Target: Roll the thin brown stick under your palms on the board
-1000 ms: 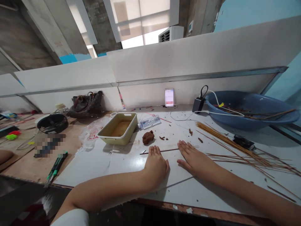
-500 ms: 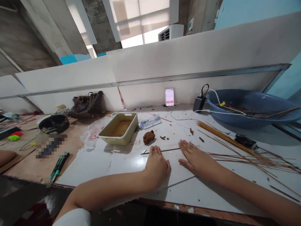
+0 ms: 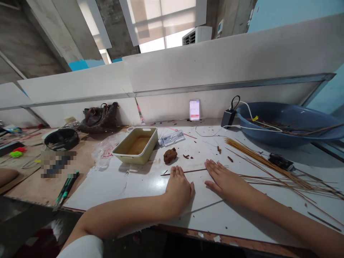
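A thin brown stick (image 3: 197, 170) lies crosswise on the white tabletop (image 3: 150, 193). My left hand (image 3: 178, 188) rests flat over its left part, fingers straight and the thumb off to the right. Over the stick's right part lies my right hand (image 3: 221, 177), palm down, with its thumb spread from the fingers. The stick shows between the hands, and its left tip sticks out past my left fingers. Just beyond my left hand sits a brown lump of clay-like material (image 3: 170, 156), with small brown crumbs (image 3: 186, 156) to its right.
A pale yellow tub (image 3: 135, 145) holds brownish liquid. Behind the lump lies a clear tube (image 3: 172, 138). Many thin sticks (image 3: 258, 157) spread at right before a blue basin (image 3: 290, 134). A phone (image 3: 194, 110) leans on the partition; a green-black cutter (image 3: 66, 188) lies at left.
Both hands stay over the stick with almost no visible movement. The whole view has shifted very slightly.
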`<action>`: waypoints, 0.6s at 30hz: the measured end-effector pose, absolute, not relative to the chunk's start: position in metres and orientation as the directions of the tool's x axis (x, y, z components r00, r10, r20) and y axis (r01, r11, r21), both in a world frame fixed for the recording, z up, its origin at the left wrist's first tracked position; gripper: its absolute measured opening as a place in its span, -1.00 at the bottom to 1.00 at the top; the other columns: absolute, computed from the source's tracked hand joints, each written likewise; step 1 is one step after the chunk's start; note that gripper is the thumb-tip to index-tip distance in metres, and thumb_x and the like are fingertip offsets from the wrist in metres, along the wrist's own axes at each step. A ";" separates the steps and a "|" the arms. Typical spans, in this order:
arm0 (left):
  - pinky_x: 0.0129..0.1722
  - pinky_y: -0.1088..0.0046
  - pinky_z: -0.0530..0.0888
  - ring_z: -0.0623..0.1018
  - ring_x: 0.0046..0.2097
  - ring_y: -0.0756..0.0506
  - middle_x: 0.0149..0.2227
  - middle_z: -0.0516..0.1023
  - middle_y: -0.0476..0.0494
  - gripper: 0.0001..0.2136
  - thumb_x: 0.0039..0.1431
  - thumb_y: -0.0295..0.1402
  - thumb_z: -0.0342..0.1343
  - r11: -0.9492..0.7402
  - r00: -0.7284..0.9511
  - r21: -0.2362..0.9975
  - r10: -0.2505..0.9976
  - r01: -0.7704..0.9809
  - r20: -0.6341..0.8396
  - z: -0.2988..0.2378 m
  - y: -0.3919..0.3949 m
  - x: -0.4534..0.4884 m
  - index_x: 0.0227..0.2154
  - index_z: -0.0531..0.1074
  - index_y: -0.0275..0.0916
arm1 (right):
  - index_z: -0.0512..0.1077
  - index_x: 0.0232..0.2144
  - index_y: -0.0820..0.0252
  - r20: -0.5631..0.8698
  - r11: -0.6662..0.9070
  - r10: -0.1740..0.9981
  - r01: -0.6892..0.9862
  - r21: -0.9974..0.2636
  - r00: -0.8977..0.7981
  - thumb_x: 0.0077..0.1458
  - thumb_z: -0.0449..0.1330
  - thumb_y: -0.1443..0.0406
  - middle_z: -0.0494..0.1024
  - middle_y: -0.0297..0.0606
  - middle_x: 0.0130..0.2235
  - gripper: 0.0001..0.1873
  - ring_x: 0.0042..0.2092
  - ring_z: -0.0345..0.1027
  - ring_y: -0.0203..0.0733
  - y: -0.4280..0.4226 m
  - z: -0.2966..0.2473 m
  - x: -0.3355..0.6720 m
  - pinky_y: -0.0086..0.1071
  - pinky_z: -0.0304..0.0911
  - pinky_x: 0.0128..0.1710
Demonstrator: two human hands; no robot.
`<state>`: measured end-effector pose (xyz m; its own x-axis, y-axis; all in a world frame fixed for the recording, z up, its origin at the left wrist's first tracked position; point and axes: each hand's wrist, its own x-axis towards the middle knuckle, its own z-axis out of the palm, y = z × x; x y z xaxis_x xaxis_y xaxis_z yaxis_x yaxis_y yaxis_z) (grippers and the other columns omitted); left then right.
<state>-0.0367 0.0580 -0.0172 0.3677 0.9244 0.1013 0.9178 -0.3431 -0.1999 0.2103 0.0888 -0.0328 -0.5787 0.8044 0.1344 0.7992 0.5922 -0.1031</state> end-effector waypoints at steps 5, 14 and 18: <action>0.38 -0.11 0.24 0.50 0.34 -0.53 0.28 0.46 -0.78 -0.36 0.46 -0.13 -0.02 -0.400 0.418 -0.169 0.904 0.901 0.091 -0.020 0.038 -0.040 0.25 0.45 -0.72 | 0.17 0.50 0.42 0.185 0.595 0.795 0.802 -0.053 -0.578 0.47 -0.07 -0.17 0.31 0.21 0.44 -0.10 0.45 0.21 0.23 0.074 -0.052 0.215 0.05 0.16 0.45; 0.40 -0.10 0.23 0.46 0.37 -0.52 0.30 0.44 -0.76 -0.35 0.47 -0.12 -0.01 -0.356 0.369 -0.167 0.928 0.920 0.056 -0.008 0.055 -0.035 0.29 0.42 -0.71 | 0.16 0.49 0.51 0.144 0.590 0.803 0.805 -0.057 -0.579 0.50 -0.14 -0.14 0.19 0.23 0.48 -0.10 0.49 0.12 0.21 0.085 -0.034 0.211 0.05 0.15 0.46; 0.41 -0.05 0.21 0.44 0.38 -0.53 0.31 0.41 -0.79 -0.28 0.49 -0.04 -0.05 -0.396 0.411 -0.207 0.911 0.895 0.037 -0.014 0.040 -0.037 0.26 0.42 -0.76 | 0.17 0.49 0.45 0.173 0.600 0.792 0.799 -0.047 -0.585 0.47 -0.11 -0.17 0.28 0.24 0.45 -0.09 0.47 0.18 0.25 0.078 -0.046 0.215 0.10 0.18 0.44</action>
<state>-0.0369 0.0397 -0.0143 0.4114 0.9107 0.0367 0.8948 -0.3959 -0.2065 0.2150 0.0777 -0.0458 -0.5850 0.7923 0.1733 0.7987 0.5999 -0.0467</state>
